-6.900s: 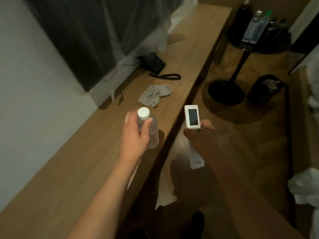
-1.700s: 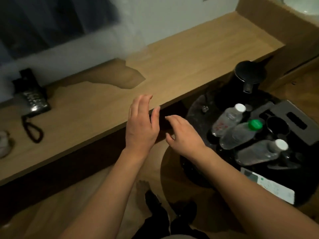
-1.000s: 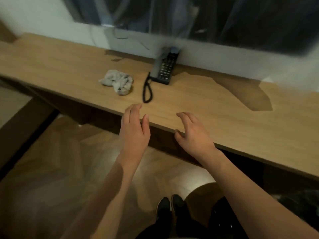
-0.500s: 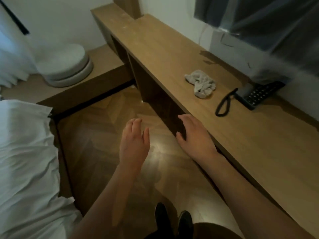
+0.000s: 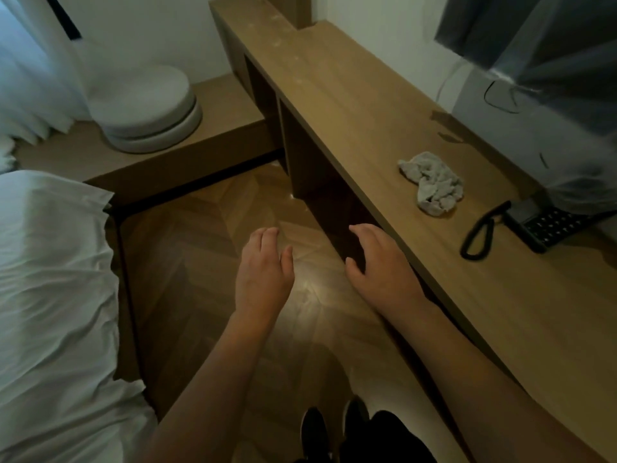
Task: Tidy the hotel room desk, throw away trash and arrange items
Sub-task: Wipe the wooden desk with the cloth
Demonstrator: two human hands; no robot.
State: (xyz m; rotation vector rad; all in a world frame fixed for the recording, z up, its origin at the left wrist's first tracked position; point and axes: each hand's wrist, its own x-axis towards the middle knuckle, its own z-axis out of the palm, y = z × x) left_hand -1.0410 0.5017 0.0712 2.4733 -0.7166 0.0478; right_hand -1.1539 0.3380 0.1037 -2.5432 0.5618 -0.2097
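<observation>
Long light-brown wooden desk [image 5: 350,105] taken as landmark, running from upper centre to lower right

Left hand [image 5: 263,279]: off the desk's front edge, above the herringbone wooden floor [image 5: 207,255]; palm down, fingers straight and relaxed, holding nothing

Right hand [image 5: 380,265]: just beside the desk's front edge, in front of the dark recess beneath the top; fingers loosely bent, gripping nothing; contact with the edge cannot be told

Crumpled grey cloth [image 5: 432,183]: lying on the desk top, toward the wall side, well apart from both hands

Black corded desk telephone [image 5: 547,223]: on the desk top near the wall, just beside the cloth on its nearer side; coiled black cord [image 5: 479,237] looping toward the desk's front edge

Dark flat screen [image 5: 541,38]: on the wall above the desk's back edge, partly out of view

White rumpled bed linen [image 5: 50,295]: across the floor from the desk, far left

Round pale-grey cushioned stool [image 5: 147,105]: on a low wooden platform [image 5: 220,95] beyond the desk's far end

Black shoes [image 5: 330,429]: on the floor near the desk's front edge, bottom centre
</observation>
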